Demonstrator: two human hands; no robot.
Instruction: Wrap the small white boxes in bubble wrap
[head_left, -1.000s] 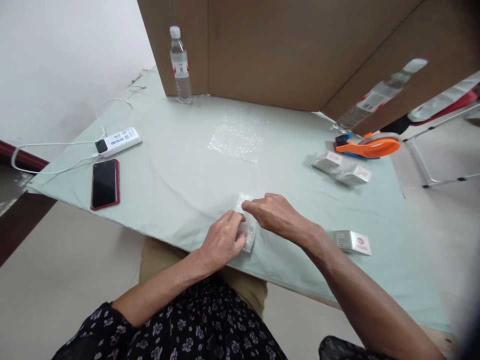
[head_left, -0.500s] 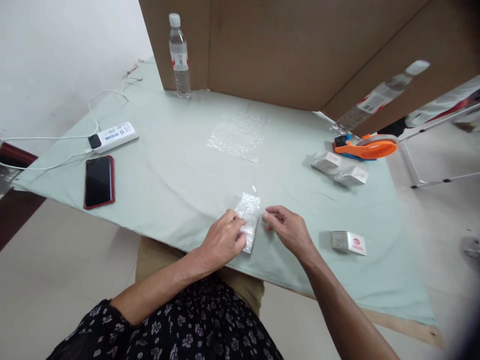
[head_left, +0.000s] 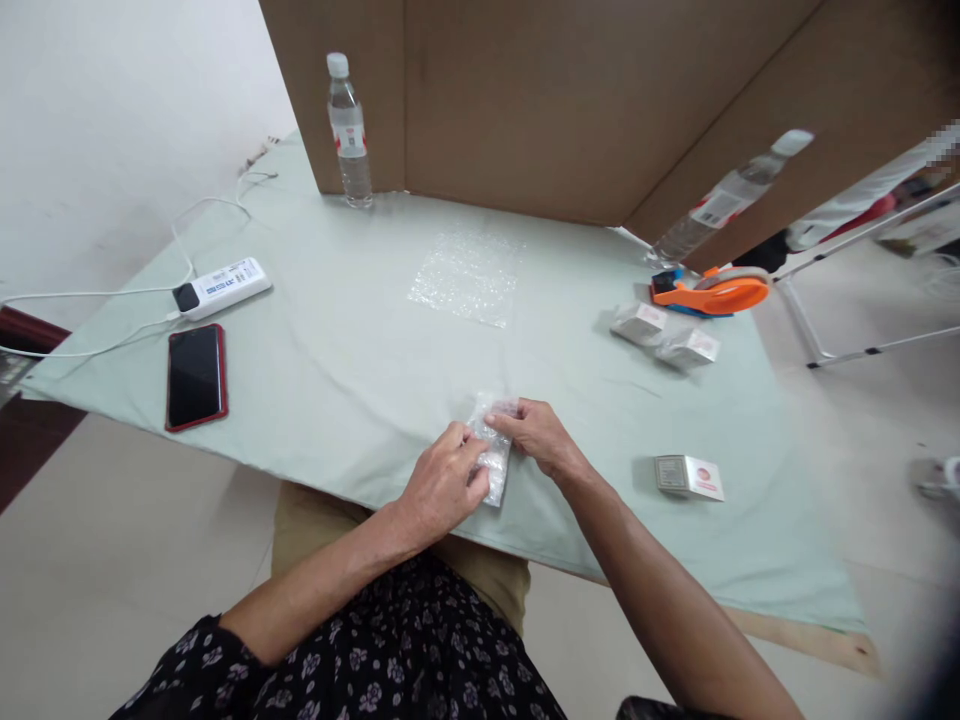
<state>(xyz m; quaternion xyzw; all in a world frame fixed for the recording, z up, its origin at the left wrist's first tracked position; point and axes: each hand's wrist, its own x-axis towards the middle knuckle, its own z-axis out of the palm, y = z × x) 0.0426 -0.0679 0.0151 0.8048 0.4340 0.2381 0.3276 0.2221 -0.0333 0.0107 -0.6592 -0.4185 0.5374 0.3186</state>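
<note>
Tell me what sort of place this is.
Probably a makeshift indoor packing table, judging by the orange plastic tape dispenser, two small white boxes in clear wrapping, and a small, translucent bubble-wrap bundle on the pale green cloth.

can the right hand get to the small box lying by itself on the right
Probably yes: no object shows between the right hand and the small box, which sits a short reach off. Its fingers would likely have to leave the bubble wrap first.
</note>
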